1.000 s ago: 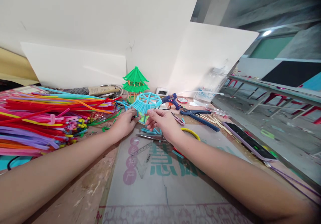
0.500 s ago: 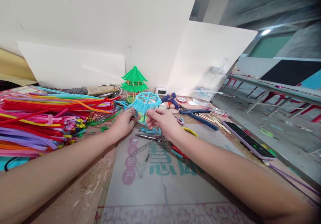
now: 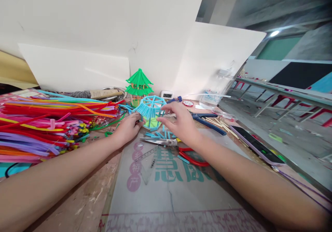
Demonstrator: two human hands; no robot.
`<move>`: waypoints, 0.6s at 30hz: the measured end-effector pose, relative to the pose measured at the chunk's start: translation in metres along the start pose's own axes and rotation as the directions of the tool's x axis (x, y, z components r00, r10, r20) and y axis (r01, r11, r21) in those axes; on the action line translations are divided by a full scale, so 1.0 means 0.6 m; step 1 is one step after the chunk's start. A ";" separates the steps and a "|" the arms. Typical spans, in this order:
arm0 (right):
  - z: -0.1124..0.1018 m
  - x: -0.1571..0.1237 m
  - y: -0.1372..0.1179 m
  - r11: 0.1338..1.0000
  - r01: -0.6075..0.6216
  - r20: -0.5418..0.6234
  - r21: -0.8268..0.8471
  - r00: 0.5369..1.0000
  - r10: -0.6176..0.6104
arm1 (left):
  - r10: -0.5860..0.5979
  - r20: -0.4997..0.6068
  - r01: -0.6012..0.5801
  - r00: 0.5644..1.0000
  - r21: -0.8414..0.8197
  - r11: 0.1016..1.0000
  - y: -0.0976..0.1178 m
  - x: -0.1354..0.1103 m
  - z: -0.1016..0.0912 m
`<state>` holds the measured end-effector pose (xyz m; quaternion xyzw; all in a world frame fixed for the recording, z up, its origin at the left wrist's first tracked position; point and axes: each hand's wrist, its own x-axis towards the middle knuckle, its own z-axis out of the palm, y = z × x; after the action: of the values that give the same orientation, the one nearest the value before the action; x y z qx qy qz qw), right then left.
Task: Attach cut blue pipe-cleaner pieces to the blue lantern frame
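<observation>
A light-blue pipe-cleaner frame (image 3: 151,104), shaped like a small pavilion with a green base (image 3: 152,122), stands at the middle of the table. My left hand (image 3: 129,127) is closed on its lower left side, the fingertips partly hidden. On the right side, my right hand (image 3: 181,121) has thumb and fingers spread apart, their tips close to the frame; whether they touch it I cannot tell. Short blue pipe-cleaner pieces (image 3: 160,135) lie just in front. Nearer me, scissors (image 3: 193,157) with red-and-yellow handles rest on the clear mat (image 3: 140,207), blades pointing left.
Bundles of coloured pipe cleaners (image 3: 52,124) fill the left side. Behind the frame stands a green tiered tower model (image 3: 139,83), beside a small digital timer (image 3: 166,95). Rightward are blue-handled pliers (image 3: 210,124), wooden sticks (image 3: 225,124), a phone (image 3: 255,145) and a plastic bottle (image 3: 214,90).
My right hand has moved right and slightly up, its fingers parting from a pinch. More of the green base, blue pieces and scissors now shows. My left hand has stayed in place.
</observation>
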<state>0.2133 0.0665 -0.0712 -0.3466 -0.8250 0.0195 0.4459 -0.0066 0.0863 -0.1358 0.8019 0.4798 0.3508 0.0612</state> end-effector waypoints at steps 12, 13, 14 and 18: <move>0.022 -0.001 0.004 0.939 0.259 0.003 -0.226 0.964 -0.265 | 0.040 0.003 -0.040 0.999 0.046 0.998 0.003 -0.002 -0.001; 0.021 -0.001 0.005 0.940 0.251 0.003 -0.232 0.966 -0.258 | 0.040 0.005 -0.040 0.999 0.045 0.998 0.002 -0.002 0.000; 0.021 0.000 0.006 0.940 0.246 0.002 -0.237 0.968 -0.253 | 0.039 0.006 -0.040 0.999 0.045 0.998 0.002 -0.002 0.001; 0.020 0.001 0.008 0.935 0.259 0.002 -0.243 0.964 -0.266 | 0.034 0.007 -0.034 0.999 0.052 0.998 0.001 -0.002 0.001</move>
<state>0.2065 0.0737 -0.0798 -0.2853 -0.8531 -0.1459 0.4118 -0.0064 0.0854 -0.1364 0.8123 0.4748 0.3368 0.0359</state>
